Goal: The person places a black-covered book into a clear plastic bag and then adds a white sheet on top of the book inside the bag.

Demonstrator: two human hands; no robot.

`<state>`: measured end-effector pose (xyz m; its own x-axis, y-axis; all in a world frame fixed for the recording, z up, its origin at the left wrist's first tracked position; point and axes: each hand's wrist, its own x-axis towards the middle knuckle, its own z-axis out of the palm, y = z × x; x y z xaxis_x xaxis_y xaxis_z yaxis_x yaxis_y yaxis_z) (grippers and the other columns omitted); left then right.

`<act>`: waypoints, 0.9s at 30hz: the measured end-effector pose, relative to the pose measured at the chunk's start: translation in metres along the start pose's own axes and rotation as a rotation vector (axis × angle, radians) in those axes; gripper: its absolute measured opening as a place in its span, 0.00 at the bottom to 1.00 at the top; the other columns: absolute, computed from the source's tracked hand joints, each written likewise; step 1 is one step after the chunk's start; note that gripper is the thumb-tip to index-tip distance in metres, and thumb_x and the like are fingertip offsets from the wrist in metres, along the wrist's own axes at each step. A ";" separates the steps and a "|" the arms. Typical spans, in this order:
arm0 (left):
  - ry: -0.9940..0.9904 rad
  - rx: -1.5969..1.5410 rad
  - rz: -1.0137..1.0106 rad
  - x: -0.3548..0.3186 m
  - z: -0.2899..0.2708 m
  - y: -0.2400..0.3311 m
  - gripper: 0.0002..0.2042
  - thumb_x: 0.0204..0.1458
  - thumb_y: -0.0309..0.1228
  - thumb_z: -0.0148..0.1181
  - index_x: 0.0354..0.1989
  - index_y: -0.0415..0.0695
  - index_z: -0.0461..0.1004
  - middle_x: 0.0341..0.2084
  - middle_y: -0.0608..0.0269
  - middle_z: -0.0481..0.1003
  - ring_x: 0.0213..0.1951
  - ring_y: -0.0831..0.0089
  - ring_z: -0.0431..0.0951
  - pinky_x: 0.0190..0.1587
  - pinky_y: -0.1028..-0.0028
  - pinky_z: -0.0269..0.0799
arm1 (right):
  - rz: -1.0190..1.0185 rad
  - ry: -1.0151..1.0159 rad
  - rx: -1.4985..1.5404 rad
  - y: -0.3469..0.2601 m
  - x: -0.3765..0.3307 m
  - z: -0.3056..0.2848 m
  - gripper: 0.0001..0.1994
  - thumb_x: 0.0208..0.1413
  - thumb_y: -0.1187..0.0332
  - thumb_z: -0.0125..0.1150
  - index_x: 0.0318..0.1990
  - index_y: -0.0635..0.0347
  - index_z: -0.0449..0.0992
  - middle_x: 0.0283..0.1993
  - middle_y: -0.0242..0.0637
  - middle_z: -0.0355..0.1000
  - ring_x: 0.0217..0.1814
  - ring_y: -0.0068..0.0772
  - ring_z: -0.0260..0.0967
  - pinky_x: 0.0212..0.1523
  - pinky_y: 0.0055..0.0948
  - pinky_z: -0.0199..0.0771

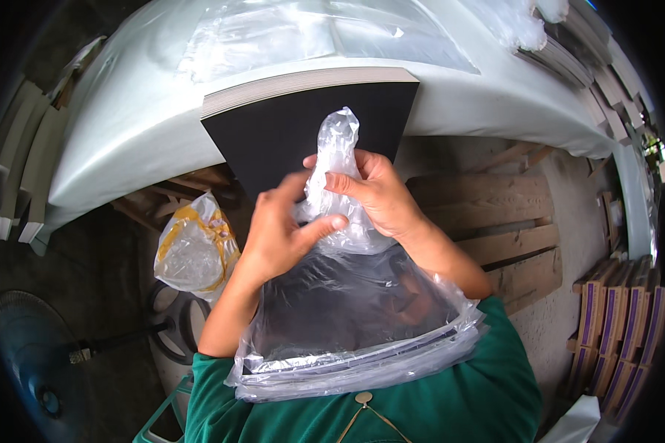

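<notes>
A clear plastic bag [347, 240] stretches up from my lap, its upper end gathered into a crumpled bunch. My right hand [377, 192] is closed round that bunch, thumb in front. On the bunch's left side is my left hand [277, 229], with thumb spread away from the fingers. Its thumb overlaps the plastic; the fingertips are blurred by motion. Inside the bag lies a dark, flat, thick item [332, 314] resting against my body, with pale layered edges toward me. Just beyond my hands, a thick black-faced slab [273, 122] with pale layered edges leans at the table.
A pale-covered table [125, 148] curves across the far side, with clear plastic sheets [332, 37] on top. A plastic bag with yellow tape [192, 255] hangs at the left, above a fan [41, 369]. Wooden slats [495, 214] and stacked purple-edged packs [617, 325] are on the right.
</notes>
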<state>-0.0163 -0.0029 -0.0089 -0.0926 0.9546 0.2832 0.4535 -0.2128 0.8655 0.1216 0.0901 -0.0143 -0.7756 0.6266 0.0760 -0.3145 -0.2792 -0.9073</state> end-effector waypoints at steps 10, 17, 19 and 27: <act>0.291 -0.529 -0.125 -0.012 -0.009 -0.013 0.08 0.51 0.30 0.54 0.31 0.36 0.70 0.21 0.72 0.69 0.24 0.87 0.63 0.30 0.86 0.60 | -0.025 0.140 0.216 0.010 -0.003 0.001 0.09 0.53 0.68 0.54 0.38 0.64 0.72 0.33 0.30 0.71 0.33 0.16 0.66 0.36 0.18 0.67; 0.285 -0.474 -0.162 -0.011 -0.005 -0.004 0.06 0.48 0.26 0.57 0.31 0.37 0.72 0.23 0.69 0.72 0.27 0.86 0.68 0.32 0.86 0.62 | -0.052 0.149 0.193 0.012 -0.004 0.009 0.07 0.51 0.69 0.56 0.36 0.63 0.73 0.30 0.27 0.69 0.30 0.15 0.64 0.32 0.18 0.65; 0.338 -0.499 -0.131 -0.010 -0.004 -0.005 0.04 0.46 0.24 0.59 0.27 0.38 0.71 0.21 0.71 0.70 0.25 0.87 0.66 0.29 0.86 0.61 | 0.025 0.096 0.181 0.009 -0.006 0.013 0.07 0.50 0.69 0.58 0.34 0.62 0.73 0.28 0.26 0.69 0.28 0.14 0.64 0.30 0.18 0.65; 0.405 -0.648 -0.214 -0.005 0.008 0.013 0.06 0.44 0.23 0.60 0.24 0.40 0.67 0.18 0.74 0.65 0.22 0.89 0.61 0.26 0.87 0.58 | 0.052 0.116 0.147 0.014 -0.007 0.014 0.07 0.46 0.68 0.62 0.31 0.60 0.74 0.24 0.25 0.69 0.22 0.12 0.62 0.22 0.15 0.60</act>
<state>-0.0033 -0.0086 -0.0023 -0.4914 0.8647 0.1038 -0.2057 -0.2310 0.9510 0.1149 0.0713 -0.0218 -0.7272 0.6860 -0.0254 -0.3586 -0.4112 -0.8381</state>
